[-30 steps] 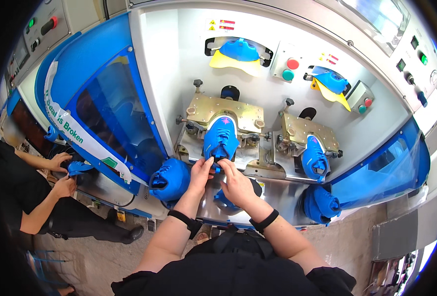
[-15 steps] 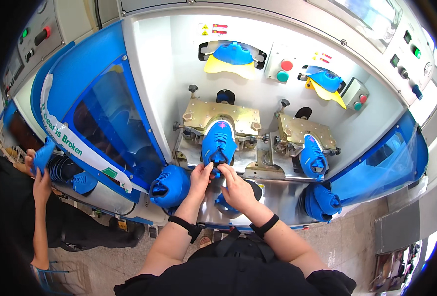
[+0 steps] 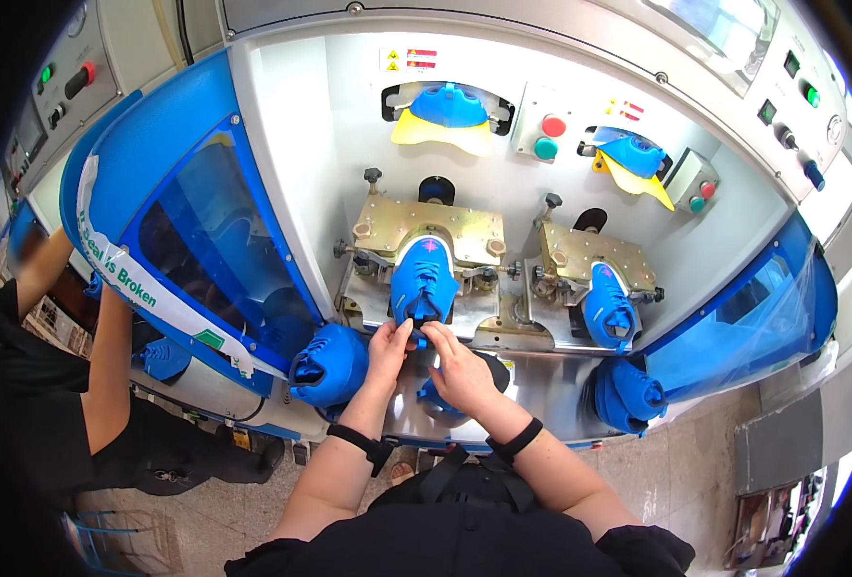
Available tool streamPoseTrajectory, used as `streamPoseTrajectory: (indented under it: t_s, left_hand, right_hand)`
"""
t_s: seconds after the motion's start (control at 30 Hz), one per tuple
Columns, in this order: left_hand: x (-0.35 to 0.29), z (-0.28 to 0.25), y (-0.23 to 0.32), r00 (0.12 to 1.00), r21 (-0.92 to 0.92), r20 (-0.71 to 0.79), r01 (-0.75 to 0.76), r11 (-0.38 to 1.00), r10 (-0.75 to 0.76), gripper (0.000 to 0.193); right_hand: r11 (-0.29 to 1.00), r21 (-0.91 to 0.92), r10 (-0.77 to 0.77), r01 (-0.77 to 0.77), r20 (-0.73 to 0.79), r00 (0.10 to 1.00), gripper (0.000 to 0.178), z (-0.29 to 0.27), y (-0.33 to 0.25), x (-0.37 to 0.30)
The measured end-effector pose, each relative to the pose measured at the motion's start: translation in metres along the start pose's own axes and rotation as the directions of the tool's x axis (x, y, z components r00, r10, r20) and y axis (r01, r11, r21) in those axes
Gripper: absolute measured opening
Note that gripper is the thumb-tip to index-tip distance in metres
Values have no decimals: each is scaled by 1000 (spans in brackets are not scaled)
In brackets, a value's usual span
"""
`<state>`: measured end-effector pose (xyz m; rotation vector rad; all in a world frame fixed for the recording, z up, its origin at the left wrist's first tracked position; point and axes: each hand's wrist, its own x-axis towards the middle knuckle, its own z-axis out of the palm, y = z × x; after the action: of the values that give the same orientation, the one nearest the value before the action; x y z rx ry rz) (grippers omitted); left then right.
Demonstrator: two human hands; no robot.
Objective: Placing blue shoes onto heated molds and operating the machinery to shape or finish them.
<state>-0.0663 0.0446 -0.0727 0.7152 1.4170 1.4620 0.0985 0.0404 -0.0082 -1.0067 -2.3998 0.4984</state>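
A blue shoe upper (image 3: 420, 281) with laces and a small pink mark lies toe-first against the left brass-coloured metal plate (image 3: 436, 227). At its near, heel end, the fingers of my left hand (image 3: 386, 356) are pinched on the edge. My right hand (image 3: 464, 375) grips the opposite side of that heel, thumb and forefinger together. Between the hands, the exact hold on the collar is partly hidden. Another blue upper (image 3: 602, 300) sits against the right metal plate (image 3: 594, 256). Partly covered by my right hand, a further blue shoe piece (image 3: 438, 398) lies on the steel ledge.
Blue uppers stand stacked left (image 3: 335, 365) and right (image 3: 626, 392) on the ledge. Above are blue-and-yellow formed pads (image 3: 445, 113) and button boxes (image 3: 544, 127). Blue side doors (image 3: 190, 221) flank the machine. At far left, a co-worker's arm (image 3: 111, 356) reaches behind the door.
My hands keep their hold at the heel, nearly still. The co-worker's arms have moved farther forward behind the door, with the blue piece they held now mostly hidden.
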Motion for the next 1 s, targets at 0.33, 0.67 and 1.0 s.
streamPoseTrajectory:
  t_s: [0.33, 0.67, 1.0]
  left_hand:
    - [-1, 2, -3, 1000, -4, -20, 23, 1000, -23, 36]
    - [0, 3, -6, 998, -34, -37, 41, 999, -42, 42]
    - [-1, 3, -6, 998, -32, -41, 42, 999, -43, 43]
  right_hand:
    - [1000, 8, -7, 7, 17, 1000, 67, -2, 5, -2]
    - [1000, 18, -10, 10, 41, 999, 67, -6, 7, -2]
    - [1000, 9, -25, 24, 50, 998, 66, -5, 10, -3]
